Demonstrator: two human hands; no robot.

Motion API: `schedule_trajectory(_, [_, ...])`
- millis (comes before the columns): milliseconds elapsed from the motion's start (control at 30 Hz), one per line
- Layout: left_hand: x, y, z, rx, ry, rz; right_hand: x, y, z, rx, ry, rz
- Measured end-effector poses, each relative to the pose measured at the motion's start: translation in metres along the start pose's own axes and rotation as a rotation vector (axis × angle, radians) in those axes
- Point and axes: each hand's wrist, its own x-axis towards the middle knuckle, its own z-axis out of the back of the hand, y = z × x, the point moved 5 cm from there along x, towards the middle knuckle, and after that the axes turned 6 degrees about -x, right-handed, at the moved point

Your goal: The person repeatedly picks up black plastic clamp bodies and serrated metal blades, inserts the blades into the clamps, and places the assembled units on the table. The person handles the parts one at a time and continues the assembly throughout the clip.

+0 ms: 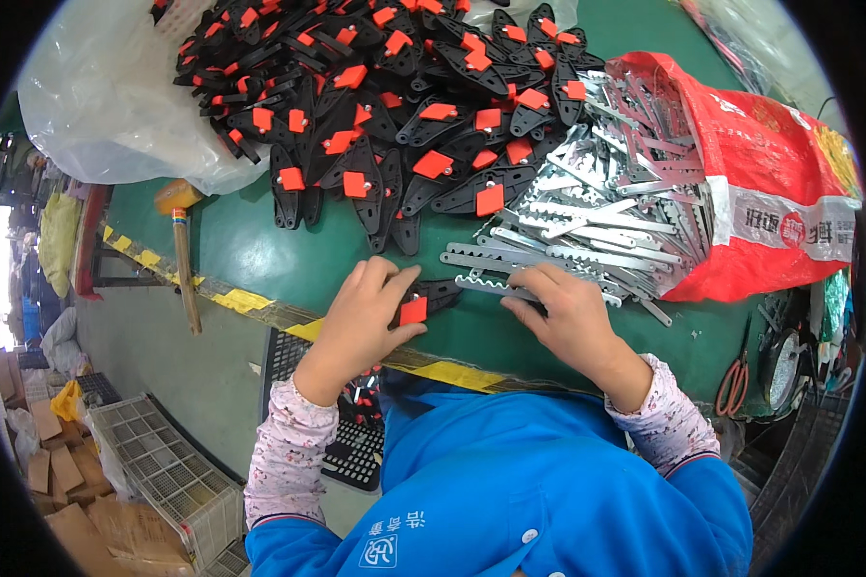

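My left hand (361,313) is closed on a black plastic bracket (441,293) with a red tab, low over the green tabletop. Part of this bracket is hidden behind the fingers. Between the thumb and fingers of my right hand (570,317) is a toothed metal strip (481,284), its wavy end pointing left at the bracket's tip. Whether strip and bracket touch, I cannot tell. Beyond my right hand, loose metal strips (587,216) spill out of a red printed sack (755,197). A large heap of similar black brackets with red tabs (433,125) lies ahead of both hands.
A mallet (185,250) rests at the table's left edge, which carries yellow-black tape (245,300). Clear plastic sheeting (115,96) lies at the far left. Red-handled scissors (734,385) are at the right edge. Left of me on the floor stand a crate (168,462) and cardboard (115,539).
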Motion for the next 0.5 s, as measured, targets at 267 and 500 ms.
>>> schedule_trajectory(267, [-0.005, -0.006, 0.008, -0.135, -0.081, -0.057, -0.001, 0.002, 0.004, -0.061, -0.073, 0.114])
schedule_trajectory(500, [-0.013, -0.003, 0.017, -0.228, -0.108, -0.022, 0.005, 0.005, 0.012, -0.128, -0.094, 0.133])
